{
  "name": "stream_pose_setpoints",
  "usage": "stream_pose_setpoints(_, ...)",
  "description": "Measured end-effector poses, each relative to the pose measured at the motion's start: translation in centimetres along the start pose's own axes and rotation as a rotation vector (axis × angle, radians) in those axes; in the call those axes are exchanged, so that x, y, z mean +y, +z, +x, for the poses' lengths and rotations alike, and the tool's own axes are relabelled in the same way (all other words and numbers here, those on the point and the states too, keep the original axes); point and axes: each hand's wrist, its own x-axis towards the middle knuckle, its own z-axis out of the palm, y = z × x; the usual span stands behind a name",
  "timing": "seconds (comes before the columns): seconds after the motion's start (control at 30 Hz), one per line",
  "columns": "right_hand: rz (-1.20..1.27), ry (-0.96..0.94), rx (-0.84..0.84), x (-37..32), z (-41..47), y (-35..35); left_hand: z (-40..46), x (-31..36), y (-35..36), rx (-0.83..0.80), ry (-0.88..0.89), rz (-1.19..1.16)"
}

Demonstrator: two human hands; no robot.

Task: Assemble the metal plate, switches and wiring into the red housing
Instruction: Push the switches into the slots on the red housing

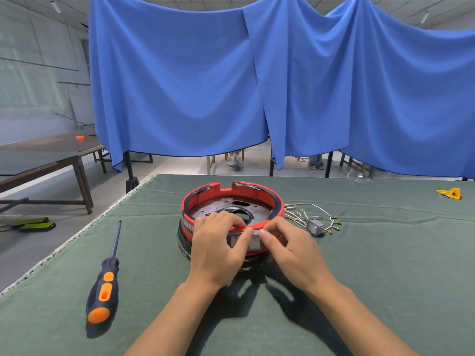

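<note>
From my remote feed, I am watching two bare hands working at the near rim of the red housing [232, 201], which is sitting in the middle of the green-covered counter [385, 253] on a dark ring-shaped base. The left hand [218, 249] is gripping the housing's front wall, its fingers [226, 219] curling over the rim into the inside while its thumb is pressing on the white switches [253, 243] set in the outer face. The right hand [288, 249] is pinching the rim just beside those switches, thumb and forefinger closed together on the edge. The metal plate [226, 205] is lying inside the housing, its holes and central opening showing. The wiring [312, 218], a loose bundle of white leads with brass terminals and a small grey block, is lying on the counter just to the right of the housing. A screwdriver [105, 278] with a dark and orange handle is lying to the left, well apart from the hands. Blue curtains [231, 86] are hanging behind the counter.
</note>
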Motion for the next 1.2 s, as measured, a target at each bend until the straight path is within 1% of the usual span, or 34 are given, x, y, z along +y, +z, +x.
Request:
stream_pose_setpoints(0.13,0.004,0.023,0.039,0.6,0.2,0.0,0.0,-0.1,0.1,0.001,0.000,-0.007)
stream_pose_setpoints(0.33,0.027,0.092,-0.091,1.1,0.4,-0.2,0.0,-0.1,0.2,0.013,0.005,-0.007)
stream_pose_setpoints(0.53,0.032,0.099,-0.095,0.8,0.8,-0.2,0.0,0.0,0.2,0.022,-0.003,-0.004)
stream_pose_setpoints(0.8,-0.080,0.120,-0.037,0.2,1.2,-0.3,0.4,-0.2,0.2,-0.028,-0.037,-0.049)
stream_pose_setpoints(0.97,-0.236,0.118,0.001,-0.2,0.8,0.0,0.4,-0.2,0.1,-0.041,-0.027,-0.056)
stream_pose_setpoints(1.07,-0.180,0.124,-0.015,-0.1,0.3,0.4,0.2,0.0,0.1,-0.030,-0.029,-0.048)
stream_pose_setpoints(1.13,-0.059,0.140,-0.039,-0.1,0.2,0.5,0.2,0.1,0.0,-0.028,-0.036,-0.059)
stream_pose_setpoints(1.2,0.096,0.159,-0.058,0.0,0.3,0.3,0.1,0.0,-0.3,-0.058,-0.002,-0.057)
